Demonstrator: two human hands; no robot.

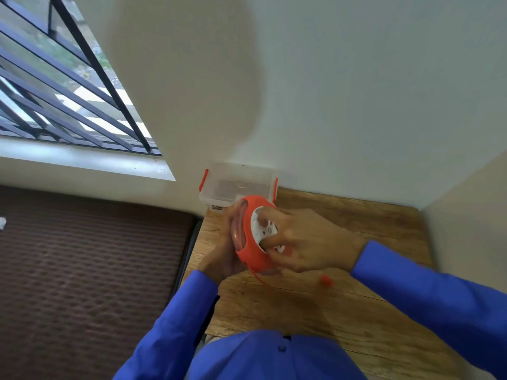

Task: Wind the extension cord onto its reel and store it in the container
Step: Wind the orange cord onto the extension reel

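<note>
A pale wall is filling the top of the view, a barred window [63,86] is sitting at the upper left, and a wooden table [343,311] is lying below the hands, with a brown patterned mattress [90,270] beside it, to the left of the left hand. The person is wearing blue sleeves [439,300] and is holding an orange cord reel [251,252] above the table, between the two hands, with its round face turned toward the right hand. The left hand [226,242] is cupping the far side of the reel, fingers curved around its rim, and the orange cord [241,226] is showing in the groove next to these fingers. The right hand [304,242] is gripping the white centre [262,226] of the reel; its fingers are bent and pressing into the hub, not spread. Just behind the reel, beyond both hands, a clear plastic container [238,185] with red latches [202,182] is standing on the table against the wall. A small orange piece [326,280] is appearing blurred below the right wrist, and I cannot tell what it is.
</note>
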